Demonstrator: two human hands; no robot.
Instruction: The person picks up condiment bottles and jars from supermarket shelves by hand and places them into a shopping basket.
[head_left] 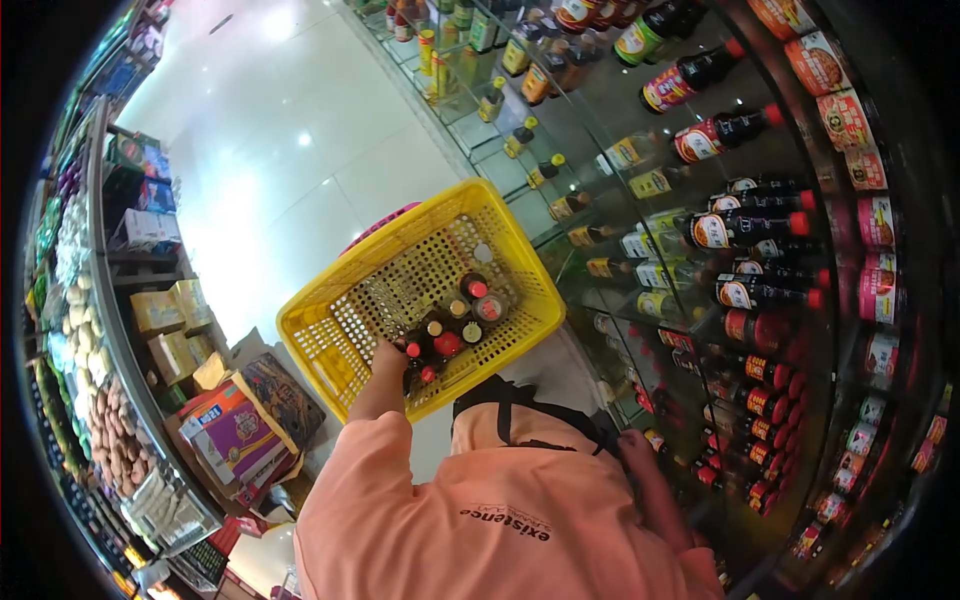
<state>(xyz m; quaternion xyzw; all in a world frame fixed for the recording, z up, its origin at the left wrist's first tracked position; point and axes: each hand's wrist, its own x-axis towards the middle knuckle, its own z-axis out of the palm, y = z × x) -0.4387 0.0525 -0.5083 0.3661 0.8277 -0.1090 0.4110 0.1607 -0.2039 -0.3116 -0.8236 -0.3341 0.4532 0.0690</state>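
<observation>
My left hand (pixel 388 358) reaches into a yellow plastic shopping basket (pixel 543 262) on the floor. Its fingers are closed against a dark bottle with a red cap (pixel 413 350), at the left end of a cluster; part of the grip is hidden. Beside it in the basket stand several more dark bottles (pixel 447 343) with red and pale caps, and a clear-sided container (pixel 490 309). Down at my side, near the lower glass shelves, is my right hand (pixel 634 446). A small bottle (pixel 655 440) lies close to it in view; the fingers are too dim to read.
Glass shelves (pixel 600 290) with rows of sauce bottles (pixel 735 230) rise along the right. At left stand a produce rack (pixel 110 400), open cartons (pixel 235 430) and small yellow boxes (pixel 175 310). Pale shiny floor tiles (pixel 300 110) run between them. Something pink (pixel 385 222) shows behind the basket.
</observation>
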